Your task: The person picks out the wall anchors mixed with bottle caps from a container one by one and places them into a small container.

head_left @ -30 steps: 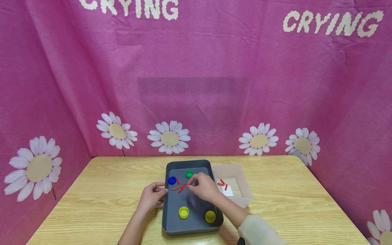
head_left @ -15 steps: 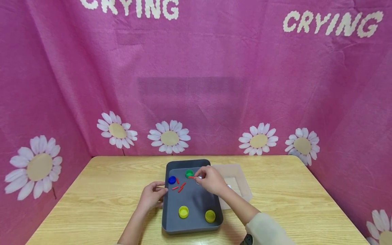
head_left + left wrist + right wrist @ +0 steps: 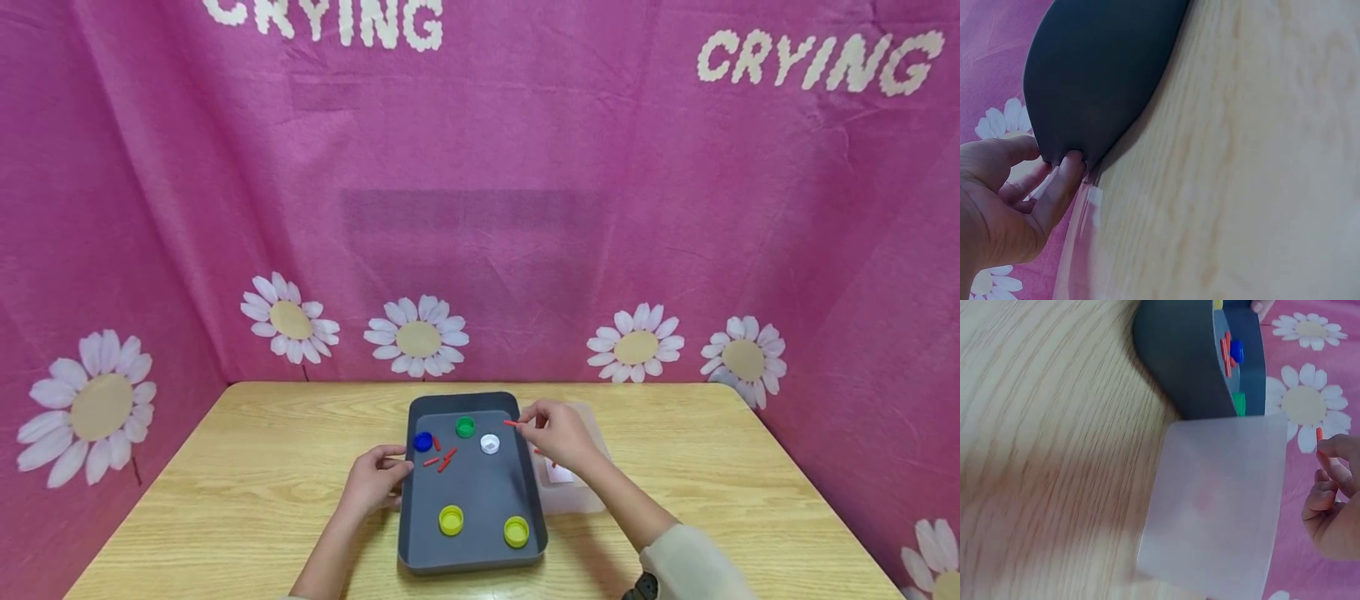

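My right hand (image 3: 558, 432) pinches a small red stick (image 3: 512, 423) between thumb and fingertips, raised over the side where the dark grey tray (image 3: 480, 492) meets the translucent box (image 3: 573, 498). In the right wrist view that red stick (image 3: 1319, 434) points up from the fingertips. My left hand (image 3: 375, 479) holds the tray's left wall, its fingers against the rim and outer side. Several red sticks (image 3: 446, 461) lie in the tray beside a blue cap (image 3: 423, 442). Also inside are a green cap (image 3: 466, 427), a white cap (image 3: 490, 443) and two yellow caps (image 3: 451, 520).
The box holds a white square piece (image 3: 558, 472) and red sticks, partly hidden by my right hand. It stands against the tray's right side on the wooden table (image 3: 720, 483). A pink flowered cloth (image 3: 480, 250) hangs behind the table.
My right hand has lifted a red stick out of the tray's middle and carried it right, toward the box. The white cap has come into sight. My left hand stays put.
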Demonstrator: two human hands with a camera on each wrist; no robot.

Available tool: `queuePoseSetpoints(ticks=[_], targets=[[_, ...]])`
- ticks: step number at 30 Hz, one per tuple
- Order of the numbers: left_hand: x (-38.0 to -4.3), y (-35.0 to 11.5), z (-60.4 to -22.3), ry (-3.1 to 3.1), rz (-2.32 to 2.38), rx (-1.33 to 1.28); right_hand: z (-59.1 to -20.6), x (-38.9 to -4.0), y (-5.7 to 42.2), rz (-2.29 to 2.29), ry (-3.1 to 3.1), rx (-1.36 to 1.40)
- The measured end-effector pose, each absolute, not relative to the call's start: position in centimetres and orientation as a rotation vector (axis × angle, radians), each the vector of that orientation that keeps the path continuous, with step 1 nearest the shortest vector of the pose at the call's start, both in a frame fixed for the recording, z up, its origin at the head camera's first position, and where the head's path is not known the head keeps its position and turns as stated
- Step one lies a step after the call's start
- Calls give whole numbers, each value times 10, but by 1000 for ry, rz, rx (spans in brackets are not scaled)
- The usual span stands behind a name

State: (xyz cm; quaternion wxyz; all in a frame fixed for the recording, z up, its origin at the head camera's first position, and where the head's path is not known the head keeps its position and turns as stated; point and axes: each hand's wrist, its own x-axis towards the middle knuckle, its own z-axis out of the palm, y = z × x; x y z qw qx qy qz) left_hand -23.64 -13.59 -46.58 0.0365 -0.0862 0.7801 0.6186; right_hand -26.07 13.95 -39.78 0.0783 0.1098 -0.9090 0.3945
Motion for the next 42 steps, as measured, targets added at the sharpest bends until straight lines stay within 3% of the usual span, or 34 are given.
queuePoseSetpoints(ticks=[21,42], targets=[[-234,-135,-464,2414,1879,-264,-417,-256,182,1113,-2756,263],[-235,-136,-467,2416,1891,-256,-426,-250,183,1023,-2815,245]])
